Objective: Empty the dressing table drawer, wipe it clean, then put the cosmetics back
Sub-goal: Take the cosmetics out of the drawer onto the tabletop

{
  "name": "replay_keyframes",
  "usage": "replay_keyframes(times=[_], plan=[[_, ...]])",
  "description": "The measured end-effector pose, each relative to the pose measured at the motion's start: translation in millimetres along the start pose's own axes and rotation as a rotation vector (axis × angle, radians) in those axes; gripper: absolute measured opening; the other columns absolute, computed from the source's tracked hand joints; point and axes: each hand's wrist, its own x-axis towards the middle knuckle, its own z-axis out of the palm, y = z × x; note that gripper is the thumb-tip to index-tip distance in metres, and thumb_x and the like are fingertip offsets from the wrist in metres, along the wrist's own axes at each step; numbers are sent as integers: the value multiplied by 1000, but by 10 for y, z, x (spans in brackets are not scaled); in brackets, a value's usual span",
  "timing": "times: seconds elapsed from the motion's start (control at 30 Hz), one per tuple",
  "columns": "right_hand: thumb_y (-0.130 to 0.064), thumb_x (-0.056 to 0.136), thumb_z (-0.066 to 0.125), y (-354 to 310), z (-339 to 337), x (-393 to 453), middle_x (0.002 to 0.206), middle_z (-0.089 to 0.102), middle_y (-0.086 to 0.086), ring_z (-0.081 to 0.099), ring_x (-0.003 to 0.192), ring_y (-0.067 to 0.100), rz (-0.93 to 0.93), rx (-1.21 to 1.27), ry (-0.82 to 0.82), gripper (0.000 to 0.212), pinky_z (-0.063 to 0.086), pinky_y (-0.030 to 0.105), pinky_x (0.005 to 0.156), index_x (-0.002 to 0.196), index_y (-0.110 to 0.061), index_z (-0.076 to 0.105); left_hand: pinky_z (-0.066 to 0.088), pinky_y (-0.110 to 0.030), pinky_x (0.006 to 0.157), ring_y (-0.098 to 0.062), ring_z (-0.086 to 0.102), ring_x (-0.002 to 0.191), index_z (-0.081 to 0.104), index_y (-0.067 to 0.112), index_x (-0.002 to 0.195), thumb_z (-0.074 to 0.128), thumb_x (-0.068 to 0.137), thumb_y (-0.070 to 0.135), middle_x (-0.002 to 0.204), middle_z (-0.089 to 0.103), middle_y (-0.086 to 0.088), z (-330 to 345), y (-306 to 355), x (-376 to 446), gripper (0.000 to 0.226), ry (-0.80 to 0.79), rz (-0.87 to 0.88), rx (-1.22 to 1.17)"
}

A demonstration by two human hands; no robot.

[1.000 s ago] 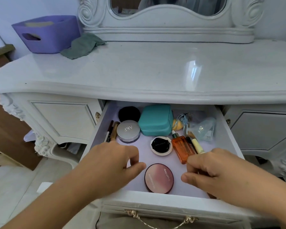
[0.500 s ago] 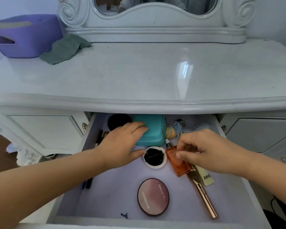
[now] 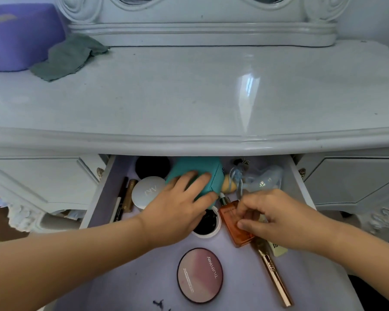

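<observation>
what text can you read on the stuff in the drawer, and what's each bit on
"TruthKey" on the pink round compact; the fine print beside it is too small.
"AKF", partly hidden, on the silver round jar lid.
Lettering on the orange bottle, the rose-gold tube, the cream tube and the black-lidded jar: blurred or covered.

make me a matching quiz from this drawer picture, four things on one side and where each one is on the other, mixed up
Things:
1. teal case
2. pink compact
3. green cloth
4. orange bottle

Places:
A. on the tabletop by the purple bin
B. under the left hand, at the drawer's back
C. at the right hand fingertips
D. alone near the drawer's front

Pairs: 1-B, 2-D, 3-A, 4-C
</observation>
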Motion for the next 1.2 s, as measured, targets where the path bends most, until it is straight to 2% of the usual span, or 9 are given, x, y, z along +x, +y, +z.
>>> replay_keyframes(times=[0.23,0.33,0.43,0.63,0.73,0.8,0.87,1.0,1.2], plan=[[-34,83,64,-14,41,-58,90,62,-13,57,83,6,-21,-6,-33,14,50,29,77,93,-25,63,50,-30,76,-20,52,96,57,18,102,54,84,34,113,50,-3,-171,-21,-261,25,133,52,-166],[-37,84,62,14,56,-69,96,60,-10,55,88,6,-6,-68,-46,20,47,28,80,98,-23,62,40,-22,86,-21,53,104,55,19,105,56,76,54,118,53,-5,-178,-104,-187,46,101,-190,-305],[-40,83,61,42,77,-73,98,56,-8,52,90,7,6,-98,-50,25,46,28,81,101,-22,61,28,-22,90,-17,44,117,47,23,116,56,61,74,131,42,1,-148,-80,-25,76,-27,-478,-361],[-43,78,66,60,118,-82,111,52,-7,48,105,8,16,-98,-52,34,42,26,91,103,-20,62,39,-33,89,-20,46,104,40,18,110,69,65,54,109,42,2,9,-6,172,64,16,-743,-460],[-42,76,69,63,145,-76,124,47,-7,40,119,9,-13,-103,-70,41,32,16,98,111,-23,60,35,-30,89,-23,43,104,41,16,105,69,67,45,103,34,2,42,41,144,55,30,-741,-430],[-44,75,70,61,159,-74,130,44,-8,33,125,7,-28,-99,-85,47,23,9,98,116,-26,57,34,-30,89,-19,39,102,36,21,98,67,59,60,105,31,3,21,63,137,63,-7,-735,-418],[-47,72,71,64,175,-65,129,46,-8,35,123,7,-47,-86,-95,50,23,10,101,116,-27,56,35,-31,92,-16,36,103,37,23,98,68,53,66,111,31,4,-15,61,204,69,-12,-749,-460],[-50,69,71,64,202,-67,128,46,-8,38,122,11,-63,-144,-135,54,31,24,103,115,-30,51,36,-35,97,-19,39,115,39,21,114,79,53,55,120,37,1,28,-7,357,80,3,-720,-582],[-54,70,68,102,215,-103,122,44,-10,39,116,9,-95,-221,-128,55,29,19,96,116,-32,46,30,-26,95,-16,35,108,32,27,113,55,37,72,111,26,7,-5,-30,274,91,-89,-624,-514]])
